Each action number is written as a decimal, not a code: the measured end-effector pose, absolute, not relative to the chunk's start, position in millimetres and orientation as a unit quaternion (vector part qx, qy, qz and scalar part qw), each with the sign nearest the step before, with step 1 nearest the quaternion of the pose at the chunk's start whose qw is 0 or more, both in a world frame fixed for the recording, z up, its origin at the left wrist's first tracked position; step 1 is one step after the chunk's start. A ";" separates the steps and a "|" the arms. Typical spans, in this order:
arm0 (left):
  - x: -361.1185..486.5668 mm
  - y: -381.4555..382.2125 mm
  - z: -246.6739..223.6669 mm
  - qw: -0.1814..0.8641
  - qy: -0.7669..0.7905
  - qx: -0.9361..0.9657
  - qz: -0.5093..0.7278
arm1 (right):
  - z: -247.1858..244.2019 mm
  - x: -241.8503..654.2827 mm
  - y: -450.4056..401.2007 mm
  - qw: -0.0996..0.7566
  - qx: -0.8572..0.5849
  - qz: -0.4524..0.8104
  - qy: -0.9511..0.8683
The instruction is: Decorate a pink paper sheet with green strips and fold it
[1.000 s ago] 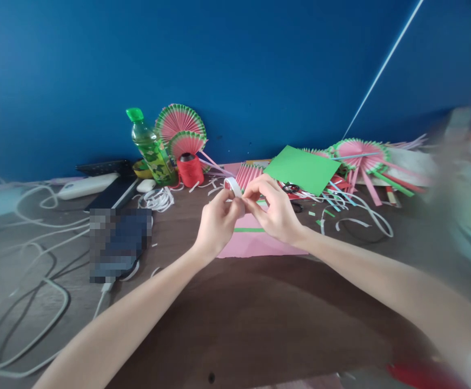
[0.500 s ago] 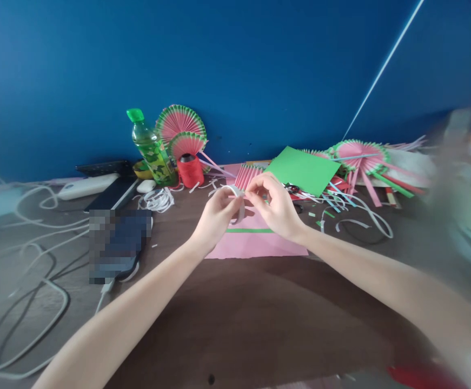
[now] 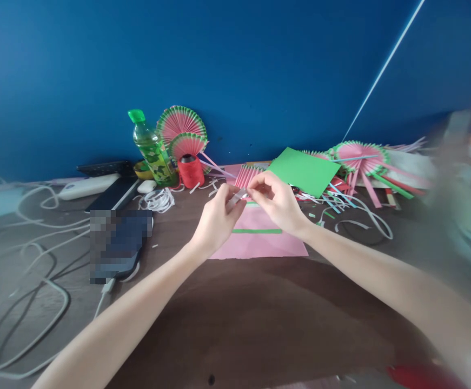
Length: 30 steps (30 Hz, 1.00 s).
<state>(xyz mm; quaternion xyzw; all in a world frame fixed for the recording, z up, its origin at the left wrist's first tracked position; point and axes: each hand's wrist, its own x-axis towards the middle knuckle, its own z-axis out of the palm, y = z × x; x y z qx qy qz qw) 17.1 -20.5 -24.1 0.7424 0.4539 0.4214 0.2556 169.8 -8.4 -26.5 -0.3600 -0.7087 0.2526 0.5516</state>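
Over the pink paper sheet (image 3: 259,246), my two hands meet with fingertips close together. My left hand (image 3: 218,217) grips a narrow white roll of tape (image 3: 235,200), turned nearly edge-on. Thumb and forefinger of my right hand (image 3: 276,204) are pinched at a small white bit at the roll's far end, which looks like the tape's end. A green paper strip (image 3: 257,231) lies across the pink sheet. Just behind my fingers stands a pleated pink paper (image 3: 246,175), partly hidden by my right hand.
Green paper (image 3: 305,170) lies right of my hands, beside a finished pleated fan (image 3: 359,154) and paper scraps. Left stand a red thread spool (image 3: 191,172), a green-capped bottle (image 3: 154,151) and more fans (image 3: 181,127). A phone (image 3: 124,243) and white cables (image 3: 62,294) lie nearer.
The tape roll has turned from showing its ring shape to nearly edge-on. My left hand has rotated slightly with it; my right hand stays close, still pinched.
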 end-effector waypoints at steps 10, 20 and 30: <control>4.1 -8.3 -17.3 0.203 0.493 0.736 0.417 | -1.4 236.1 29.4 0.250 -0.575 0.138 -0.766; 0.5 -7.4 -9.1 0.238 0.459 0.731 0.445 | -22.7 256.1 44.8 -0.051 -0.645 0.062 -0.760; -1.7 -5.4 -8.8 0.229 0.468 0.736 0.432 | -24.2 263.7 52.3 -0.068 -0.647 0.114 -0.751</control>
